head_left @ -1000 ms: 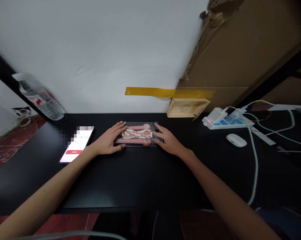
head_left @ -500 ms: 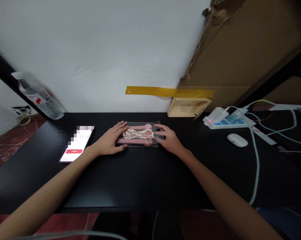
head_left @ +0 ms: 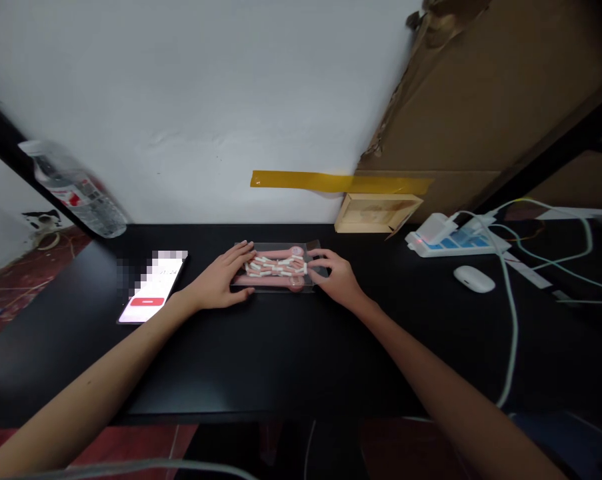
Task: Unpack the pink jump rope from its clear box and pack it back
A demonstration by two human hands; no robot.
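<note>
A clear plastic box (head_left: 305, 281) lies flat on the black desk, holding a jump rope (head_left: 275, 267) with pink and white beads and two pink handles. My left hand (head_left: 221, 275) grips the box's left end, fingers over the top and far side, thumb along the near edge. At the right end, my right hand (head_left: 337, 277) has its fingertips closed on the clear end flap; the thumb is partly hidden.
A lit phone (head_left: 155, 287) lies left of my hands. A plastic bottle (head_left: 81, 193) leans at the far left. Toward the right are a wooden frame (head_left: 373, 227), a power strip (head_left: 455, 243) with cables and a white earbud case (head_left: 474, 279). Yellow tape (head_left: 301, 180) crosses the wall.
My right fingers have drawn closer together at the end of the box. The left hand and the box stay in place.
</note>
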